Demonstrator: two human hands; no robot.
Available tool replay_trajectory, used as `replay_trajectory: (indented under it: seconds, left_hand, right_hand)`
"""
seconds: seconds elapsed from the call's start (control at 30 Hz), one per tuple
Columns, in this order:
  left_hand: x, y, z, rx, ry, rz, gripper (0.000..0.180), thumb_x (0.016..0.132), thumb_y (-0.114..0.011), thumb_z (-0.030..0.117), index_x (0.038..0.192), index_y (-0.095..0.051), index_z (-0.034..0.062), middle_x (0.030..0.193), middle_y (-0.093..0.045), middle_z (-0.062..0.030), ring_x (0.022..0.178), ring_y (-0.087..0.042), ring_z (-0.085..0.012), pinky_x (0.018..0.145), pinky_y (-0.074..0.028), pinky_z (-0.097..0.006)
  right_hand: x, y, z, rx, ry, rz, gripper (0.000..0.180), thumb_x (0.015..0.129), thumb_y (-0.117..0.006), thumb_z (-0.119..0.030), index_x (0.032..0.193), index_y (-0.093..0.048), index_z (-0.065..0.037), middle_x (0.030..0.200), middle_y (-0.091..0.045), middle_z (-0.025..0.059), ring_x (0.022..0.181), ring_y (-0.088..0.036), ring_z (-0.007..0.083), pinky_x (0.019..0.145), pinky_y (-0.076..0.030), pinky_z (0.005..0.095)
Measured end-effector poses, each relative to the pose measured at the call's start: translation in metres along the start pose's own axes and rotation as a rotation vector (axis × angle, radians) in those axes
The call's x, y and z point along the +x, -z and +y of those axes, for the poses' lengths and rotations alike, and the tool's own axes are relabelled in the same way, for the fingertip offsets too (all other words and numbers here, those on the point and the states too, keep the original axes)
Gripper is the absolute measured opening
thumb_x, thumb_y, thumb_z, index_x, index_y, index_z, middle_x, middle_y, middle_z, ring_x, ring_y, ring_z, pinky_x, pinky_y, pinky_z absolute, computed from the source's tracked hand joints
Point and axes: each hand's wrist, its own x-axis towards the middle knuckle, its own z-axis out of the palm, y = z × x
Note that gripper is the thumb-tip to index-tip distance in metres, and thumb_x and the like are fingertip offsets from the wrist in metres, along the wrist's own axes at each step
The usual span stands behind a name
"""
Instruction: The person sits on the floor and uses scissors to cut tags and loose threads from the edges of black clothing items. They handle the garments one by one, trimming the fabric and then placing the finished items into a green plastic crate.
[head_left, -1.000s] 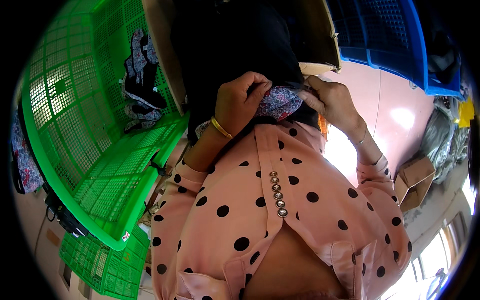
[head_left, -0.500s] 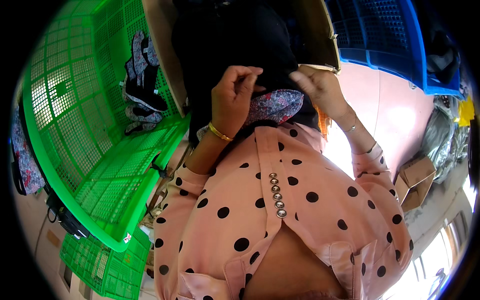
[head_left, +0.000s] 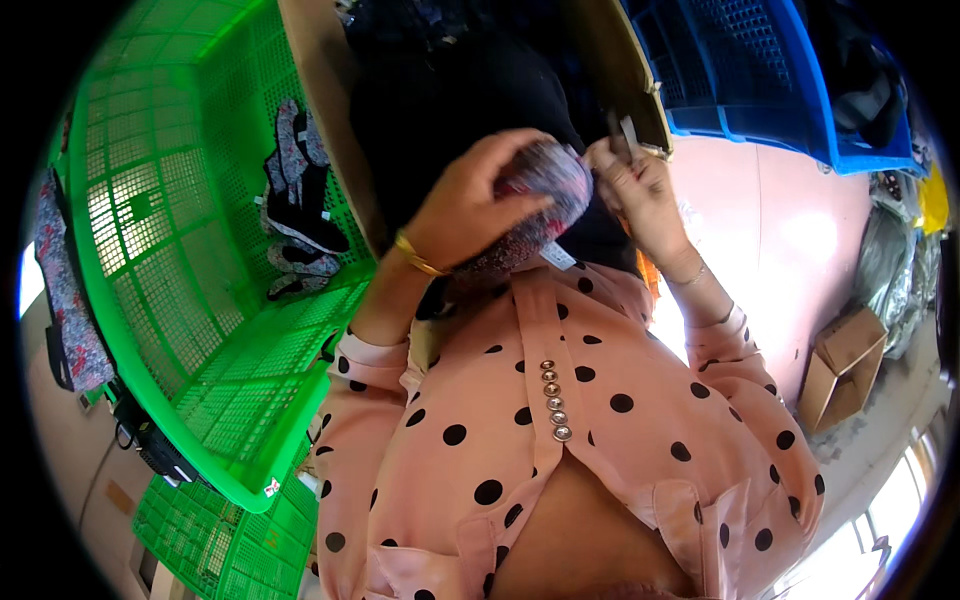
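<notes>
A rounded floral fabric piece [head_left: 548,195], grey with red and blue, is gripped in my left hand [head_left: 470,210], above my dark-clothed lap. Its outline is a little smeared by motion. Beside its right end, my right hand [head_left: 640,195] is closed around a small dark tool [head_left: 622,138] with a pale, narrow part pointing up. It resembles small snips, but its exact kind is not clear. The right fingertips are close to the fabric's edge; whether they touch it I cannot tell. A white tag [head_left: 557,256] hangs below the piece.
On the left stands a tall green crate [head_left: 230,400] containing several floral and black pieces [head_left: 300,210]. A cardboard box wall [head_left: 335,120] rises beside my lap. A blue crate [head_left: 735,125] is at the upper right, with a small open carton [head_left: 845,365] below it on the floor.
My left hand has lifted the floral piece from my lap and turned it up. The small dark tool now shows in my right hand. The view has shifted slightly.
</notes>
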Motion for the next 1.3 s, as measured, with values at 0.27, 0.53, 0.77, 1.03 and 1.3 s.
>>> replay_trajectory:
  seconds: [0.27, 0.53, 0.77, 1.03, 1.3]
  left_hand:
    - [-0.007, 0.031, 0.02, -0.693, 0.022, 0.404, 0.044, 0.092, -0.062, 0.01, 0.131, -0.044, 0.0014, 0.115, -0.057, -0.0053, 0.105, -0.055, -0.0127, 0.093, -0.045, -0.027]
    - [-0.018, 0.029, 0.007, -0.799, 0.014, 0.64, 0.031, 0.093, -0.058, 0.01, 0.122, -0.052, 0.0029, 0.114, -0.058, -0.0072, 0.103, -0.058, -0.0174, 0.091, -0.047, -0.031]
    - [-0.089, 0.02, -0.032, -1.236, 0.284, 0.972, 0.028, 0.089, -0.061, 0.014, 0.115, -0.056, 0.0035, 0.112, -0.061, -0.0074, 0.097, -0.063, -0.0243, 0.09, -0.052, -0.046]
    - [-0.123, -0.014, -0.027, 0.134, 0.343, 0.957, 0.029, 0.088, -0.067, 0.011, 0.115, -0.058, 0.0038, 0.115, -0.06, -0.0066, 0.091, -0.059, -0.0179, 0.086, -0.047, -0.032]
    - [0.011, 0.013, 0.01, 0.427, -0.099, 0.387, 0.018, 0.093, -0.062, 0.015, 0.099, -0.069, -0.0011, 0.074, -0.062, 0.0006, 0.068, -0.052, -0.0051, 0.061, -0.04, -0.023]
  right_hand:
    - [0.035, -0.037, -0.041, -0.34, 0.559, -0.053, 0.032, 0.087, -0.072, -0.02, 0.106, -0.058, 0.002, 0.093, -0.066, 0.007, 0.08, -0.057, 0.0079, 0.073, -0.049, 0.0238]
    - [0.054, -0.054, -0.044, -0.42, 0.586, 0.086, 0.013, 0.091, -0.066, -0.013, 0.093, -0.059, -0.003, 0.08, -0.056, -0.0006, 0.072, -0.051, 0.0055, 0.064, -0.043, 0.0211]
    - [0.036, 0.006, -0.034, -0.219, 0.272, 0.295, 0.06, 0.101, -0.025, -0.057, 0.099, -0.059, -0.008, 0.06, -0.039, -0.0042, 0.051, -0.031, 0.0052, 0.049, -0.023, 0.0212]
    - [-0.017, 0.04, 0.006, -0.368, 0.099, 0.173, 0.044, 0.102, -0.044, -0.041, 0.1, -0.058, 0.0, 0.065, -0.048, -0.0006, 0.06, -0.047, 0.0096, 0.065, -0.046, 0.024]
    - [-0.011, 0.022, 0.01, -0.731, 0.249, 0.11, 0.038, 0.097, -0.056, -0.037, 0.093, -0.062, 0.0, 0.069, -0.062, 0.0139, 0.062, -0.061, 0.0254, 0.06, -0.048, 0.0314]
